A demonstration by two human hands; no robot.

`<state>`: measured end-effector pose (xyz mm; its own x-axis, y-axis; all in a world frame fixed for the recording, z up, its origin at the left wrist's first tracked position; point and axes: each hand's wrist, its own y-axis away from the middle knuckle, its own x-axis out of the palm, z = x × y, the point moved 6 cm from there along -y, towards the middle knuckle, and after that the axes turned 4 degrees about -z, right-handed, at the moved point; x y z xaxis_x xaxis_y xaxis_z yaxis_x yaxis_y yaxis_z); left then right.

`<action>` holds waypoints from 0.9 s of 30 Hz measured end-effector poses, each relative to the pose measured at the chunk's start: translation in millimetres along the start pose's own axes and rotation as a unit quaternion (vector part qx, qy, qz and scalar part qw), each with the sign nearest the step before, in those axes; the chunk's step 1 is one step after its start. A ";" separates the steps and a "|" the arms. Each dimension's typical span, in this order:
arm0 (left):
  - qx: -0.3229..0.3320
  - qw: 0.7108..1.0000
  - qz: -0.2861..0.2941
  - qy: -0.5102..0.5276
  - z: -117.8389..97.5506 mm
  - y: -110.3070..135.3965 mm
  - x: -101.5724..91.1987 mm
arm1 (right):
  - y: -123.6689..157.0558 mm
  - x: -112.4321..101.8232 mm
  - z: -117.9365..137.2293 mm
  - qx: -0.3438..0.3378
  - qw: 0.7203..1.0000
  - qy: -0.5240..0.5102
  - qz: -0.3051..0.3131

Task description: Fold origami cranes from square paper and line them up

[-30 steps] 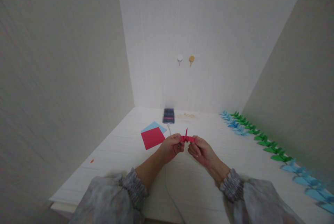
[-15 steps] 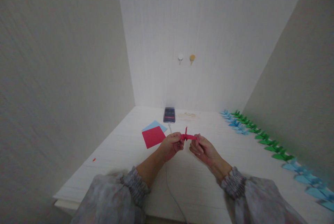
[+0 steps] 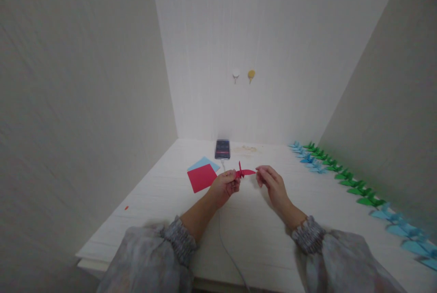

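A small red paper crane (image 3: pixel 246 172) is held above the table, a thin point sticking up and one wing stretching right. My left hand (image 3: pixel 223 187) is closed on its left side, thumb and fingers pinching the paper and hiding that end. My right hand (image 3: pixel 275 186) is just off the tip of the right wing, fingers loosely bent and a little apart, holding nothing that I can see. Left of the crane, a square red paper sheet (image 3: pixel 202 178) lies partly over a light blue sheet (image 3: pixel 205 162) on the white table (image 3: pixel 164 202).
A phone (image 3: pixel 222 149) lies near the back wall, its white cable (image 3: pixel 225 249) running to the front edge. Rows of green folded cranes (image 3: pixel 357 189) and blue folded cranes (image 3: pixel 403 229) line the right side. An orange scrap (image 3: pixel 126 208) lies at left. Two hooks (image 3: pixel 251 74) are on the wall.
My right hand has let go of the crane's right wing and lifted slightly up and right, its fingers loosening. My left hand keeps its pinch on the crane, which has shifted slightly.
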<state>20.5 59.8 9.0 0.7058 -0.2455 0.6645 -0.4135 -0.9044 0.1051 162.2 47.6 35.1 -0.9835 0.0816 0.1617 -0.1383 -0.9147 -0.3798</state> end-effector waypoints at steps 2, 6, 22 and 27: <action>0.002 1.000 -0.006 -0.010 0.8 -0.6 0.0 | 2.2 -0.1 11.1 -0.088 0.991 0.097 0.001; 0.008 1.000 -0.003 -0.026 1.2 -0.2 3.2 | 10.1 9.9 28.3 -0.230 0.935 0.270 0.015; -0.005 1.000 0.012 -0.018 0.6 -2.0 1.0 | 17.5 9.4 41.9 -0.383 0.831 0.388 0.113; -0.007 1.000 0.018 -0.024 2.0 -1.8 0.7 | 20.5 11.0 45.8 -0.422 0.803 0.407 0.106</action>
<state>22.9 60.5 7.8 0.7173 -0.2944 0.6315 -0.4471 -0.8896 0.0931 153.9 11.7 70.8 -0.6983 0.5055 -0.5068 0.3496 -0.3771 -0.8577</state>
